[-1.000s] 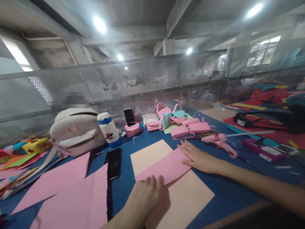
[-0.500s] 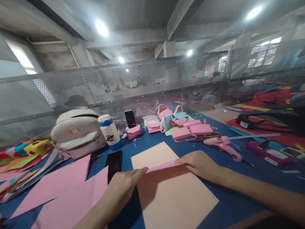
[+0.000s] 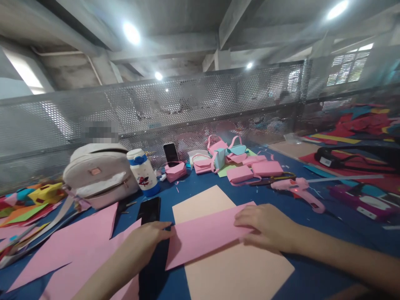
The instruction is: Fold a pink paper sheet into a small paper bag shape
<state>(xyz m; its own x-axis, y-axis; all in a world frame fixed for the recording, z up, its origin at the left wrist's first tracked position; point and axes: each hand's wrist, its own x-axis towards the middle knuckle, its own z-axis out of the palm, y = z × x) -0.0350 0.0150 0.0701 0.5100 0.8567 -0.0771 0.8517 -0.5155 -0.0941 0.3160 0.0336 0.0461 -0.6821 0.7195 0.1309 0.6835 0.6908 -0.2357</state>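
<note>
A pink paper strip point(image 3: 203, 233) lies across a peach sheet point(image 3: 237, 271) on the blue table point(image 3: 312, 225). My left hand point(image 3: 145, 243) pinches the strip's left end, fingers closed on its edge. My right hand point(image 3: 265, 225) rests on the strip's right end with fingers curled, pressing it down. A black phone point(image 3: 149, 209) lies just beyond my left hand.
Large pink sheets point(image 3: 78, 246) cover the left. A white bag point(image 3: 98, 173), a bottle point(image 3: 142, 171), a propped phone point(image 3: 171, 154) and several pink paper handbags point(image 3: 240, 164) stand at the back by a mesh fence. A pink glue gun point(image 3: 298, 188) lies at right.
The pink paper was turned from lying slantwise to lying crosswise over the peach sheet. My left hand shifted left to its end; my right hand came nearer and curled.
</note>
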